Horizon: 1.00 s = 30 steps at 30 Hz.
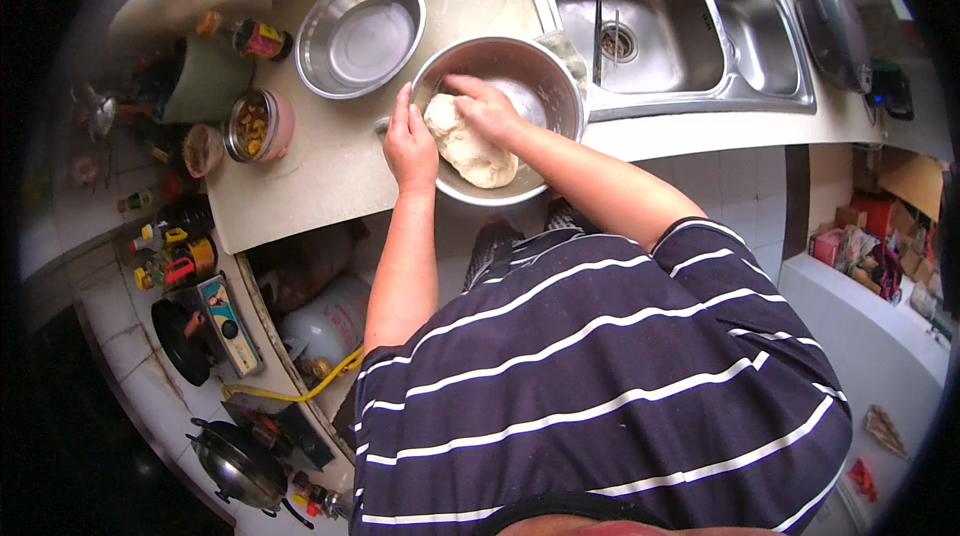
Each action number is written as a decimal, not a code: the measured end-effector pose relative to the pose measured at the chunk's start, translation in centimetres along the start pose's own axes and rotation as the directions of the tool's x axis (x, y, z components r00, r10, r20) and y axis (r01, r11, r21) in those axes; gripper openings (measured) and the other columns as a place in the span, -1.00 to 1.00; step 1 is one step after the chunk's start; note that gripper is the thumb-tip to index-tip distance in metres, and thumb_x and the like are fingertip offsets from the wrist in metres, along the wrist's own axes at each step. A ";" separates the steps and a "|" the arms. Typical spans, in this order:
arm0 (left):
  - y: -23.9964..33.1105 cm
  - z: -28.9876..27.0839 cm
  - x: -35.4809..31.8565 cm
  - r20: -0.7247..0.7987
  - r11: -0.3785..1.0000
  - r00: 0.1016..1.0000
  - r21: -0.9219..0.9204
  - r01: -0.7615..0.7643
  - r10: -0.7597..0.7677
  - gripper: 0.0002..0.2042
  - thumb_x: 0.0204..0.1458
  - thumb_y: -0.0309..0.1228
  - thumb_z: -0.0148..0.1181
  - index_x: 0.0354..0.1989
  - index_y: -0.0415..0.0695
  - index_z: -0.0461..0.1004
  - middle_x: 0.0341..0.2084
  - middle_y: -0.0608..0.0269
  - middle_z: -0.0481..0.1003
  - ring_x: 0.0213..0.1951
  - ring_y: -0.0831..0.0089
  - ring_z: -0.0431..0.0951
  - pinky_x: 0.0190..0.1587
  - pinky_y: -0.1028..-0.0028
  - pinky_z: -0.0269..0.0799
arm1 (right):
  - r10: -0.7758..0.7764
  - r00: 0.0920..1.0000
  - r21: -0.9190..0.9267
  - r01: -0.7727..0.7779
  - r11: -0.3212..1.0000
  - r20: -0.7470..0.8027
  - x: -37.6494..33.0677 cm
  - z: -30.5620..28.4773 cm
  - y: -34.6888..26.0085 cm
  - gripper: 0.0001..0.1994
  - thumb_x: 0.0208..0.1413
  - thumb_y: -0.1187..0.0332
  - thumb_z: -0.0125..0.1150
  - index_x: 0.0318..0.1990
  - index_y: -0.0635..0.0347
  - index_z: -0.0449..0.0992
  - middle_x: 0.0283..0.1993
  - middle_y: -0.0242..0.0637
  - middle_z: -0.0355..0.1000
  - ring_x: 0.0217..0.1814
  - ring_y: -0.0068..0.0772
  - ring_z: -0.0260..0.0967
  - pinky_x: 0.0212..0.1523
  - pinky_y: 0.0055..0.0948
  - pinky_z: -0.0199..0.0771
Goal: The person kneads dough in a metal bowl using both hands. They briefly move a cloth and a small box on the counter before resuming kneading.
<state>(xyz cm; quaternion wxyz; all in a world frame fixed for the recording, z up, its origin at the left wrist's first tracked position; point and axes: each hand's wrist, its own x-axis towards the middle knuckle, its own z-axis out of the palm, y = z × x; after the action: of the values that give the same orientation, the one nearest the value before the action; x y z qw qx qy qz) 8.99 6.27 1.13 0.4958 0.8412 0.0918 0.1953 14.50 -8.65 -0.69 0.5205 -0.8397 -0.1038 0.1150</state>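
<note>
A deep steel pot (572, 101) stands near the counter's front edge, with a lump of pale dough (478, 158) lying against its near left wall. My left hand (408, 148) grips the pot's left rim, its fingers pointing away from me along the side. Inside the pot, my right hand (483, 108) presses into the dough's upper part; its fingertips are slightly blurred, and the palm side is hidden. Thin white residue marks the pot's inner wall.
An empty steel basin (360, 34) sits left of the pot. Beyond are a pink container of food (262, 126) and a dark-labelled bottle (262, 39). A double sink (640, 101) lies at right. Lower left are a gas cylinder (325, 321) and a lidded pan (237, 464).
</note>
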 end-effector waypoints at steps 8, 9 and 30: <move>0.2 0.0 -0.1 -0.014 1.000 1.000 0.003 -0.005 0.005 -0.67 0.25 -0.45 -0.03 0.17 -0.14 0.46 0.01 -0.05 0.54 0.04 0.04 0.55 0.06 0.24 0.44 | 0.003 0.996 0.049 0.002 0.999 -0.084 -0.3 -0.4 -0.3 -0.49 0.20 0.25 0.03 0.27 0.30 0.37 0.34 0.00 0.31 0.43 -0.16 0.20 0.42 -0.35 0.10; 0.3 0.0 0.0 -0.017 1.000 1.000 -0.001 -0.019 0.019 -0.67 0.25 -0.45 -0.03 0.17 -0.14 0.46 0.00 -0.05 0.55 0.04 0.04 0.55 0.06 0.24 0.44 | -0.016 1.000 0.056 0.015 0.998 0.007 -0.2 -0.4 -0.4 -0.50 0.21 0.26 0.03 0.27 0.29 0.37 0.32 -0.01 0.33 0.42 -0.17 0.21 0.42 -0.35 0.12; 0.0 0.1 -0.2 -0.021 1.000 1.000 0.021 -0.008 0.008 -0.66 0.25 -0.44 -0.03 0.18 -0.09 0.46 -0.01 -0.05 0.55 0.04 0.04 0.55 0.05 0.24 0.45 | 0.132 0.984 0.006 -0.134 0.991 0.116 0.0 0.0 0.0 -0.44 0.13 0.15 -0.02 0.21 0.34 0.41 0.28 0.15 0.33 0.39 0.02 0.22 0.40 -0.27 0.14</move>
<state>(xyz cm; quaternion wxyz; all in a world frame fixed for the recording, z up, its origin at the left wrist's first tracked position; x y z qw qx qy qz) 8.89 6.14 1.01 0.4852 0.8446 0.0957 0.2052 14.50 -8.69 -0.71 0.5107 -0.8331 -0.0765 0.1983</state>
